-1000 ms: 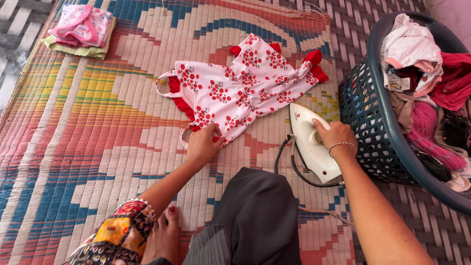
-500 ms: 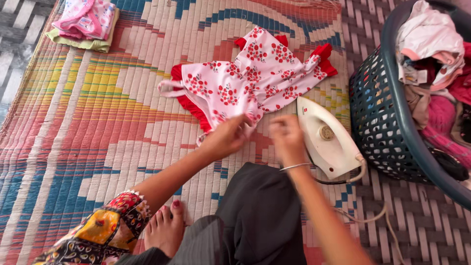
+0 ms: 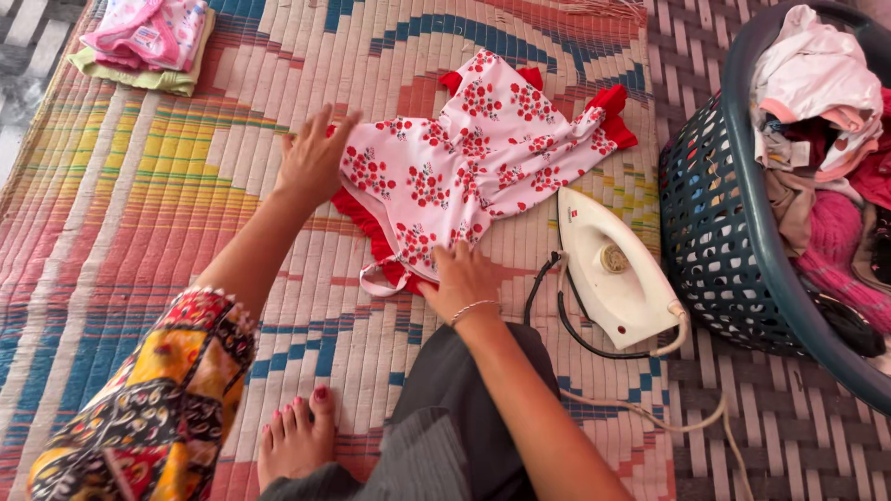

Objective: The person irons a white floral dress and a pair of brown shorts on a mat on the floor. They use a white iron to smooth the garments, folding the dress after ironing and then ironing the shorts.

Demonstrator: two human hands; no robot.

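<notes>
Spread across the striped woven mat [image 3: 167, 223], a pink flowered garment [image 3: 464, 158] is being pressed flat by both open hands, left hand [image 3: 311, 158] and right hand [image 3: 462, 276] well apart, beside a white iron [image 3: 608, 274].

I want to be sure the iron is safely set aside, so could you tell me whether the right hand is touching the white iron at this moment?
Apart. The head view shows the right hand pressed on the floral garment, with bare mat between it and the white iron.

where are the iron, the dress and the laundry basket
iron [image 3: 608, 278], head view, on its white top by the dial
dress [image 3: 464, 162], head view, on its flowered middle
basket [image 3: 710, 232], head view, on its dark lattice wall
</notes>
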